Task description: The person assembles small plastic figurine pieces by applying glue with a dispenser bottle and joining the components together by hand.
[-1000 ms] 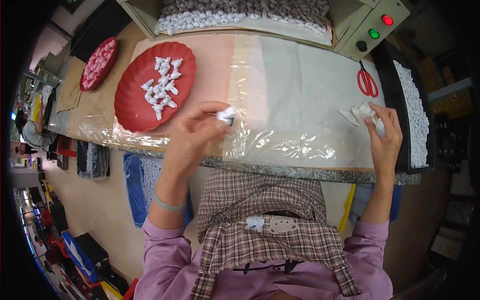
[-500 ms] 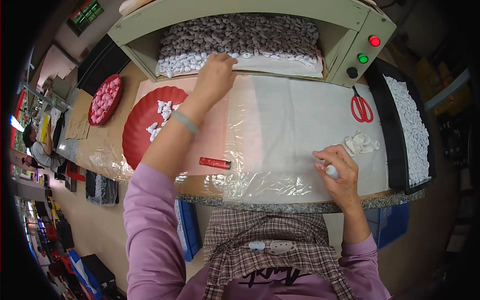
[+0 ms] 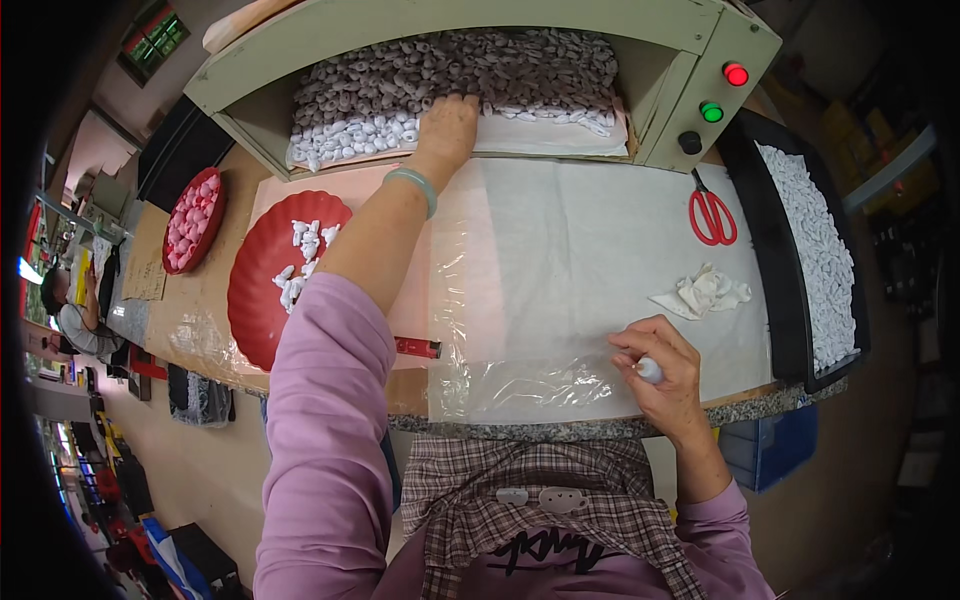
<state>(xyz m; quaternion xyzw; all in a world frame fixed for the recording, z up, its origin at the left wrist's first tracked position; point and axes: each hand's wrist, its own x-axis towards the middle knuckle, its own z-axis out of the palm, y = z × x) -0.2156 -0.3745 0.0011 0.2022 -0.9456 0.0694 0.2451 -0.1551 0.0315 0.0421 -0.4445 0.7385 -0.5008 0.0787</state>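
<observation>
My left hand reaches into the opening of a pale green metal box and touches a heap of small white pieces. Its fingers are bent down and pressed together; their tips, and anything in them, are hidden. Low over the sheet at the right, my right hand is closed round a small white squeeze bottle. Left of my left forearm, a red scalloped dish holds several white pieces. A crumpled white cloth lies beyond my right hand.
Red-handled scissors lie before the box's knob. A black tray of white pieces stands at right, a red bowl of pink pieces at left. By my left sleeve lies a red lighter. A granite edge fronts the table.
My left hand has moved deeper into the box, its fingers now down in the heap. My right hand has shifted slightly nearer to me with the bottle. The whole view has also shifted a little.
</observation>
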